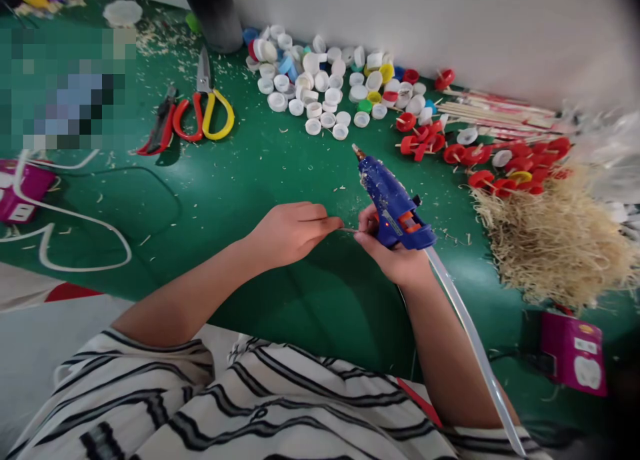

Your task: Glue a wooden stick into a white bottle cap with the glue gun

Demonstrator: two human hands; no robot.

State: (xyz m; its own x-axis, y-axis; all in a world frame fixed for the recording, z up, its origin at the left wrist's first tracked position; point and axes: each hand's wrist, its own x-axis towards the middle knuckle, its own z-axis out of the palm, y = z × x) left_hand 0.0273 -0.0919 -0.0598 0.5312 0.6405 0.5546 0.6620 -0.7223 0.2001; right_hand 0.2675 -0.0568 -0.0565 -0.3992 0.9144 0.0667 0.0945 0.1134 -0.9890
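Green, smooth tabletop (245, 180) across most of the frame, flecked with pale shavings (150, 41). Shaggy, straw-coloured fibre heap (560, 247) at the right. Shallow round plastic caps (321, 81), mostly white, clustered at upper centre; glossy, skewered red caps (475, 155) at upper right, just above the fibre heap. Blue plastic glue gun (383, 190) right of centre, speckled with shavings, nozzle toward the upper left; long translucent glue stick (468, 323) running from its rear to the bottom edge. Scissors (204, 80) with one red and one yellow handle at upper left, beside red-handled cutters (163, 123).

Left hand (300, 232) near centre, back upward, fingers bunched, tips pinched together on a thin strip (349, 230). Right hand (393, 259) just beyond, thumb tip at the strip's other end, fingers curled around the glue gun, grip itself hidden from view. Thin strip in the narrow gap between both hands, just right of centre.

Near table edge below the forearms, beside the striped shirt (280, 407); green stretch from the knuckles up to the plastic caps.
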